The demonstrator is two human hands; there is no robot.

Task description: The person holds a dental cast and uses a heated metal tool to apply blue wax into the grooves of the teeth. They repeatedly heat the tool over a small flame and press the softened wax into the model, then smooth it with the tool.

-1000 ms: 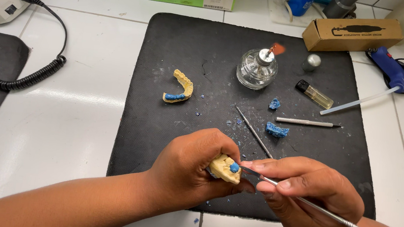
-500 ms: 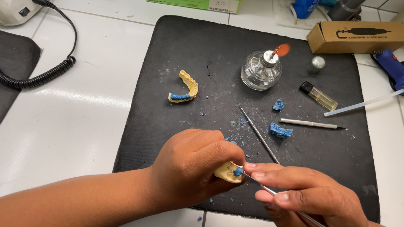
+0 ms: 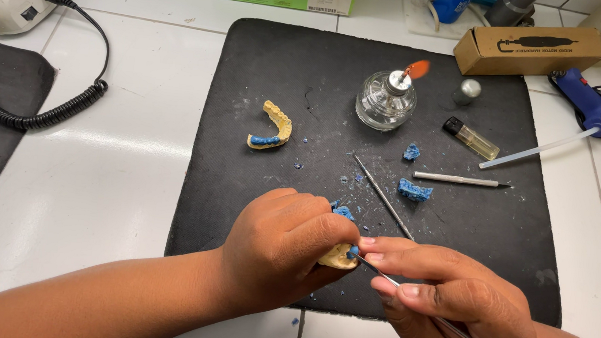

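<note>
At the mat's (image 3: 265,77) near edge, left hand (image 3: 282,244) is curled shut round a yellow cast (image 3: 338,256), mostly hidden in the grip; the fingers pinch it with a bit of blue wax (image 3: 344,213) showing above the knuckles. Right hand (image 3: 442,300) pinches a thin metal tool (image 3: 461,335) like a pen, fingers pressed together, tip touching the cast where a blue dab sits.

Step, as I read it: wax being worked onto the cast with the tool tip. Next move calls for a steady cast and light tip pressure; probably a reheat at the lit lamp (image 3: 386,100), far side of the mat.

Second cast (image 3: 273,126) lies mid-mat, left of the lamp. Wax chunks (image 3: 414,190) and two spare tools (image 3: 461,180) lie nearer, right of centre.
</note>
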